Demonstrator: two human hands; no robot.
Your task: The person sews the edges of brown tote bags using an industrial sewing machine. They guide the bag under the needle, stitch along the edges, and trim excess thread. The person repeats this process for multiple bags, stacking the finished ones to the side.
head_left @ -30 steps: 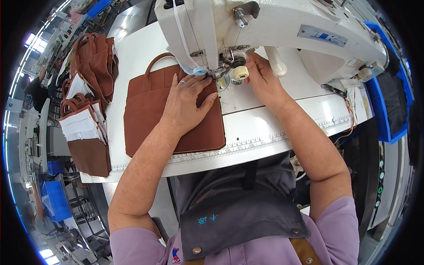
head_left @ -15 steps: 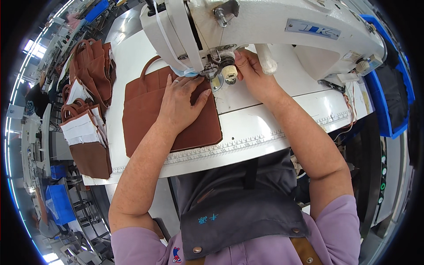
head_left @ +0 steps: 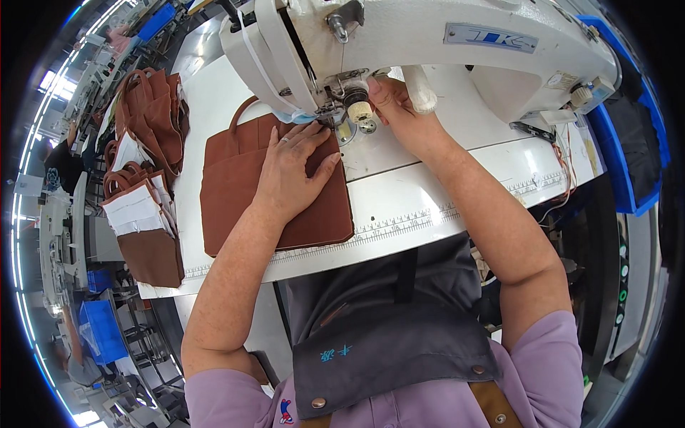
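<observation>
A brown bag panel (head_left: 235, 189) with a looped handle (head_left: 241, 114) lies on the white sewing table, its upper right edge near the needle area of a white sewing machine (head_left: 421, 32). My left hand (head_left: 292, 171) rests palm down on the panel, fingers spread, fingertips close to the presser foot. Beside the cream tension knob (head_left: 360, 111) is my right hand (head_left: 407, 118), its fingers curled in against the machine head. The knob and machine parts partly hide those fingertips, and what they grip cannot be made out.
Stacked brown bag pieces (head_left: 146, 118) and more with white lining (head_left: 139, 214) hang at the table's left edge. A printed ruler (head_left: 399, 225) runs along the front edge. At the right stand a blue crate (head_left: 631, 157) and loose wires (head_left: 569, 171). Other workers sit far left.
The view has shifted slightly, moving the machine left in the picture. Both hands keep nearly the same poses, the left on the panel and the right by the knob.
</observation>
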